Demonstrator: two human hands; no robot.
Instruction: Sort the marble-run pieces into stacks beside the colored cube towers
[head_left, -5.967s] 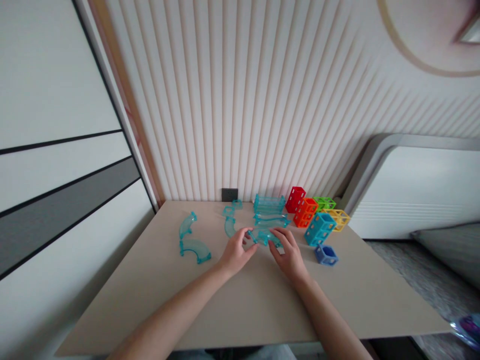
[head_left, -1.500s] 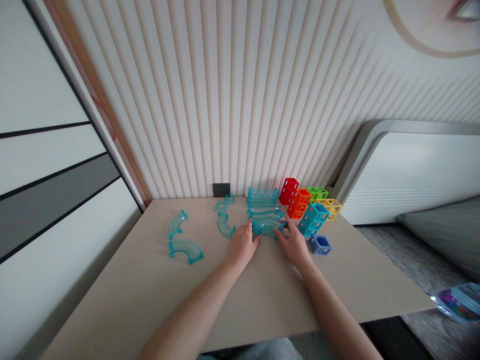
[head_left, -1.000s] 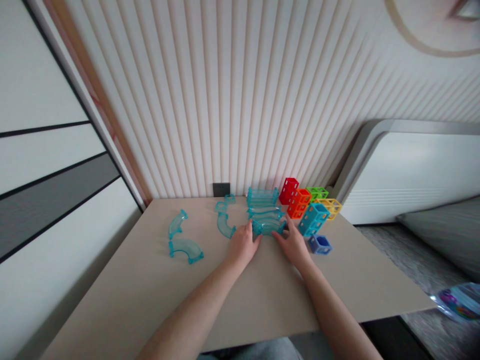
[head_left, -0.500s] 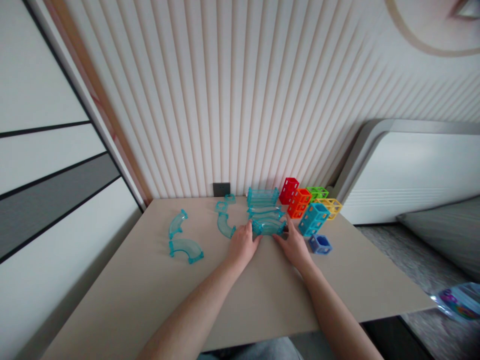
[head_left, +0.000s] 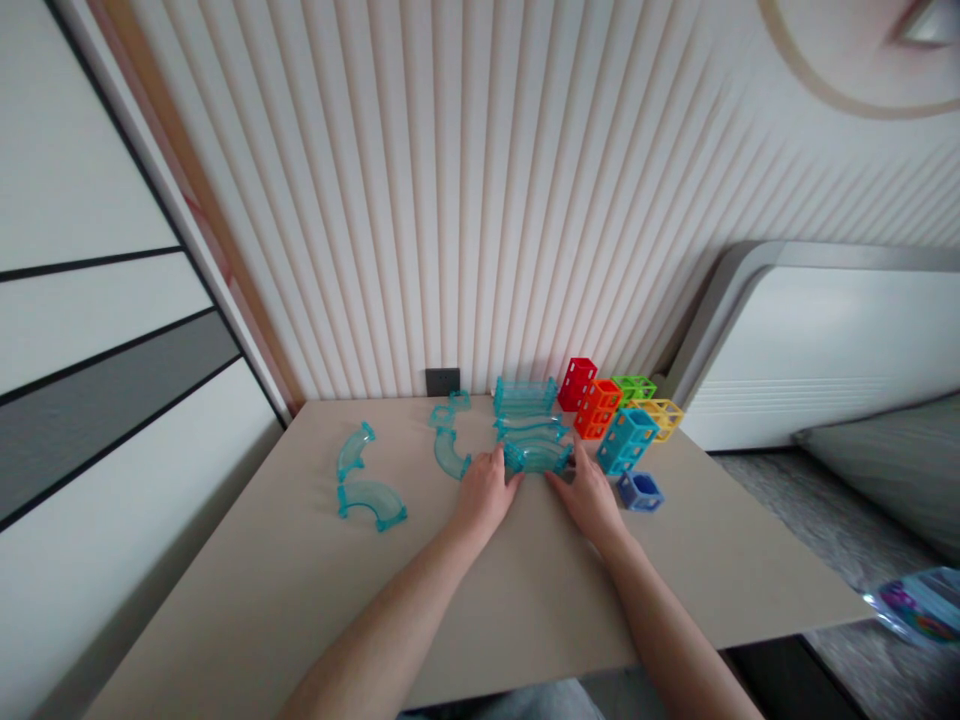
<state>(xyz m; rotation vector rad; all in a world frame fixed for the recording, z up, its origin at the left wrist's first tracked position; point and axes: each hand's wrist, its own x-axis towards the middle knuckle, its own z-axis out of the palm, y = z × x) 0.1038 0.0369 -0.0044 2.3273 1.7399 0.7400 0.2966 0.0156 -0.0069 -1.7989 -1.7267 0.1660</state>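
Note:
Curved, see-through teal track pieces [head_left: 537, 458] lie together on the table in front of me. My left hand [head_left: 484, 490] grips their left end between thumb and fingers. At the right end, my right hand [head_left: 589, 492] holds them the same way. Just behind is a wavy teal track piece [head_left: 529, 429], and behind that a row of upright teal straight pieces [head_left: 525, 396]. Another curved teal piece [head_left: 449, 455] rests left of my left hand. Close to my right hand are a stacked light-blue block tower [head_left: 627, 440] and a dark-blue cube frame [head_left: 640, 491].
Red [head_left: 577, 384], orange [head_left: 598, 408], green [head_left: 634, 388] and yellow blocks [head_left: 663, 416] stand at the back right. Two teal curves [head_left: 373, 502] lie on the left. Small teal square pieces [head_left: 441, 414] sit near a black wall socket [head_left: 442, 381]. A ribbed wall borders the table's back.

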